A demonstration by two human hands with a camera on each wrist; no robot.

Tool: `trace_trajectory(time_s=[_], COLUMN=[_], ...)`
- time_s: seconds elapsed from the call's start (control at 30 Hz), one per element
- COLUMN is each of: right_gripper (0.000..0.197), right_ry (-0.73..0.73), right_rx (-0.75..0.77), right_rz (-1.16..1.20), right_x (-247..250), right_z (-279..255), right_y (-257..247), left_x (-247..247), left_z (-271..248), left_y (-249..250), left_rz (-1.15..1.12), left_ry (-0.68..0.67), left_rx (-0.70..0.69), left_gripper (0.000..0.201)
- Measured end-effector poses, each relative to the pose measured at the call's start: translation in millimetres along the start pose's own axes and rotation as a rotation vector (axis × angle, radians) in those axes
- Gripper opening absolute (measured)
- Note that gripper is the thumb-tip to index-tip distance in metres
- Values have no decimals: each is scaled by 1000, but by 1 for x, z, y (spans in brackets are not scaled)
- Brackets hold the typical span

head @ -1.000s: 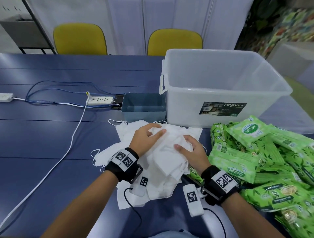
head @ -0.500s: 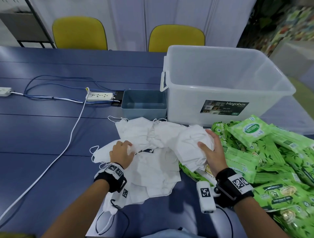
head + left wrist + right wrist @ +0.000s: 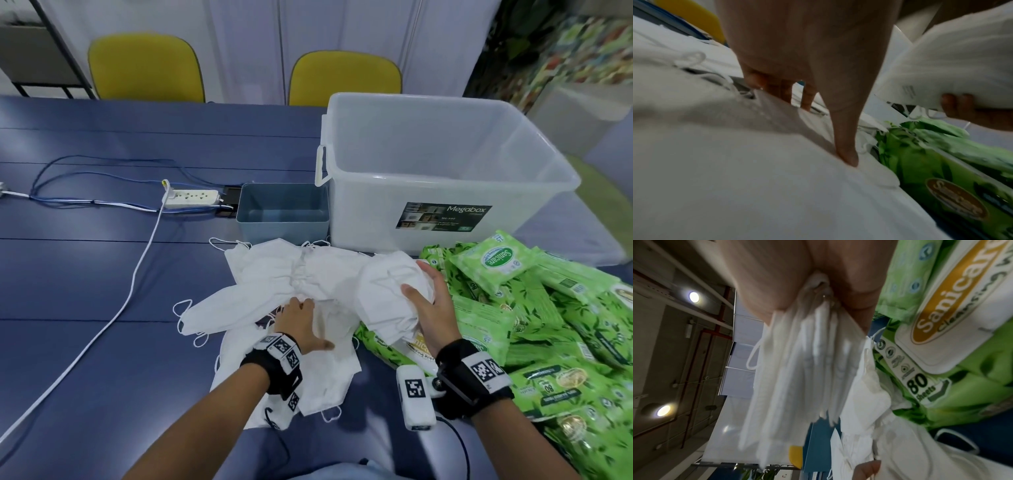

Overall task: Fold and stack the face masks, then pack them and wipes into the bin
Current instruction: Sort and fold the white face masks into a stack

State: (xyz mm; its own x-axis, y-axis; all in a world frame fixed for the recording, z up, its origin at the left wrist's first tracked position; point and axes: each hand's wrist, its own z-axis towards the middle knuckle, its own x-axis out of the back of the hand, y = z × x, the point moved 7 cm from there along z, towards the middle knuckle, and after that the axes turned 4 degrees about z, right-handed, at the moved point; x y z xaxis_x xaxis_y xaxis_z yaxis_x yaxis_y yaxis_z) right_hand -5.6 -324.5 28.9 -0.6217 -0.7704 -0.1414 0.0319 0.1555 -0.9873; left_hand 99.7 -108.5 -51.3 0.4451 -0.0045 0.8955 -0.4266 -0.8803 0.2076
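Note:
A loose heap of white face masks [image 3: 291, 274] lies on the blue table [image 3: 85, 291] in front of me. My left hand [image 3: 298, 322] rests flat on the masks at the heap's near side, thumb stretched out; the left wrist view shows its fingertips [image 3: 781, 92] pressing into the fabric. My right hand [image 3: 428, 308] grips a thick bundle of masks [image 3: 383, 291], held at the heap's right edge just over the green wipe packs [image 3: 548, 325]. In the right wrist view the bundle [image 3: 797, 369] hangs from the palm [image 3: 797, 272]. The clear Megabox bin [image 3: 555, 185] stands behind, with nothing visible inside.
A small grey-blue tub [image 3: 284, 222] sits left of the bin. A white power strip [image 3: 191, 198] with blue and white cables [image 3: 137, 274] crosses the table's left half. Two yellow chairs [image 3: 147, 65] stand at the far edge. Wipe packs cover the right side.
My right hand has drawn the bundle of masks rightward off the heap toward the wipes. My left hand slid back to the heap's near side and now lies flat on it.

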Motion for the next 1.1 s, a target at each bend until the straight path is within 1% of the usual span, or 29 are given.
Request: trace_trajectory(time_s=[0.07, 0.13, 0.2, 0.27, 0.4, 0.47, 0.5, 0.57, 0.63, 0.67, 0.7, 0.77, 0.83, 0.9, 0.93, 1.0, 1.07, 1.1], right_gripper=[46, 45, 44, 44, 44, 43, 43, 43, 44, 44, 44, 44, 43, 43, 43, 44, 44, 44], right_ry=[12, 13, 10, 1, -4, -1, 1, 9, 20, 23, 24, 25, 23, 27, 28, 27, 27, 25], right_rx=[-2, 3, 6, 13, 14, 5, 4, 2, -3, -3, -5, -9, -10, -14, -15, -10, -5, 0], right_rz=[-8, -13, -14, -20, -19, -12, -10, -5, -1, 3, 6, 5, -2, -5, -4, -8, -8, -7], right_x=[2, 1, -2, -6, -11, -11, -11, -9, -6, -5, -4, -3, -3, -3, -3, -4, -5, -5], right_z=[0, 0, 0, 0, -2, -2, -1, -1, 0, 1, 1, 1, 1, 1, 1, 3, 3, 4], right_y=[2, 3, 4, 3, 2, 3, 3, 5, 6, 6, 6, 6, 6, 6, 6, 6, 5, 3], left_x=[3, 10, 22, 35, 51, 50, 47, 42, 37, 35, 35, 36, 41, 51, 56, 71, 91, 102], left_z=[3, 4, 5, 5, 3, 0, -2, -7, -8, -8, -8, -8, -7, -5, -4, -4, -8, -11], left_y=[-7, -14, -21, -28, -38, -39, -38, -32, -30, -30, -32, -36, -39, -41, -43, -42, -37, -33], left_rz=[-147, -301, -471, -611, -756, -779, -785, -791, -766, -759, -759, -795, -903, -1021, -1065, -1140, -1207, -1250], left_ry=[-48, -51, 17, 106, 238, 214, 171, 82, 50, 48, 54, 69, 79, 118, 143, 196, 230, 238], left_rx=[-19, -10, 17, 46, 108, 122, 118, 58, -17, -29, -23, 21, 51, 46, 45, 19, -28, -64], left_gripper=[84, 69, 57, 51, 44, 48, 54, 73, 90, 94, 92, 78, 62, 52, 50, 52, 53, 49])
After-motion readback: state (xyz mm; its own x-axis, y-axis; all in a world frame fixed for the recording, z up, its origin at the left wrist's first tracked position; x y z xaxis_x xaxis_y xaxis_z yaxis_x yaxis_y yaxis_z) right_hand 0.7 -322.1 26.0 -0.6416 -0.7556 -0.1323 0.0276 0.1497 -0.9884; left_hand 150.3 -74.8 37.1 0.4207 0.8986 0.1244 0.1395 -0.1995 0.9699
